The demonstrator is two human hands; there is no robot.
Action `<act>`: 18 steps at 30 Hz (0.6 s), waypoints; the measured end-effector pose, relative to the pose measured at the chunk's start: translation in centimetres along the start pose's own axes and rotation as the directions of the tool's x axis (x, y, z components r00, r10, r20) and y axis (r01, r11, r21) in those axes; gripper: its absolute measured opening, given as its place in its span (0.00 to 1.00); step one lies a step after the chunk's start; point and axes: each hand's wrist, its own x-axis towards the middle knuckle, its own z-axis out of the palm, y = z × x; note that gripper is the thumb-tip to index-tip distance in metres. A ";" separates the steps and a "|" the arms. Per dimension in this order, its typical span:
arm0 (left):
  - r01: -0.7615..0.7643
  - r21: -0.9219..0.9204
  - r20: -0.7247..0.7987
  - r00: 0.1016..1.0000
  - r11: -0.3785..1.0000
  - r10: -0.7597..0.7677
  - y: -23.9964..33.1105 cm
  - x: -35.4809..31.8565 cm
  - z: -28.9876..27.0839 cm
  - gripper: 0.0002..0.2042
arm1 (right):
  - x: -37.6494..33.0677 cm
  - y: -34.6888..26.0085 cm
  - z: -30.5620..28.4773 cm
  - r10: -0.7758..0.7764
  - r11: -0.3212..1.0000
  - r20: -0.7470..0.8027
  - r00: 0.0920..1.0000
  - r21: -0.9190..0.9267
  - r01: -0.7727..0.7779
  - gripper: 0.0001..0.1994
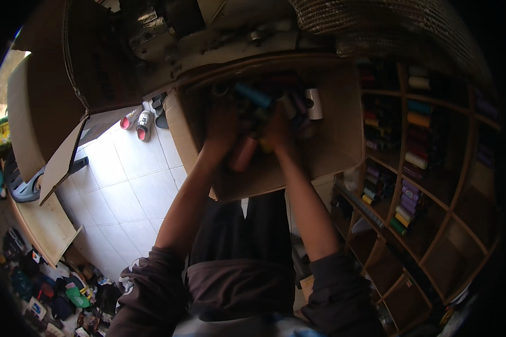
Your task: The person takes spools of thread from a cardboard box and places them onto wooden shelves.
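A cardboard box (pixel 334 149) stands open in front of me, with several spools of thread in its dark inside. Both my arms reach down into it. My left hand (pixel 222 128) is among the spools on the left side, close to a salmon spool (pixel 243 153). Beside a teal spool (pixel 254 95) is my right hand (pixel 276 130), with a small bit of yellow below it. Shadow and blur hide the fingers of both hands, so any hold is unclear. A white spool (pixel 314 104) leans near the box's right part.
Wooden cubby shelves (pixel 402 151) at the right hold rows of coloured spools. Another open cardboard box (pixel 36 112) stands at the left. Two small red-ended objects (pixel 144 126) are on the white tiles (pixel 135 168). Mixed clutter (pixel 67 295) lies lower left; a woven basket (pixel 371 22) is upper right.
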 end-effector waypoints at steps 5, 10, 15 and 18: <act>-0.241 -0.107 0.112 0.961 0.965 0.252 -2.3 1.1 -1.0 0.20 | 0.8 -2.1 0.8 0.196 0.976 0.078 0.977 -0.107 -0.188 0.32; 0.198 -0.253 0.287 0.950 0.947 -0.122 -1.2 3.1 0.0 0.21 | 0.5 -1.3 -0.6 0.173 0.982 0.024 0.985 -0.084 -0.170 0.36; 0.010 -0.232 0.241 0.969 0.973 0.047 -3.6 2.2 -0.8 0.22 | 1.0 -2.5 -1.8 0.167 0.979 -0.017 0.986 0.119 -0.164 0.47; 0.178 -0.101 0.435 0.893 0.979 -0.117 0.5 2.5 -5.8 0.26 | 0.3 -0.5 -4.4 0.003 0.939 -0.102 0.995 0.343 0.032 0.48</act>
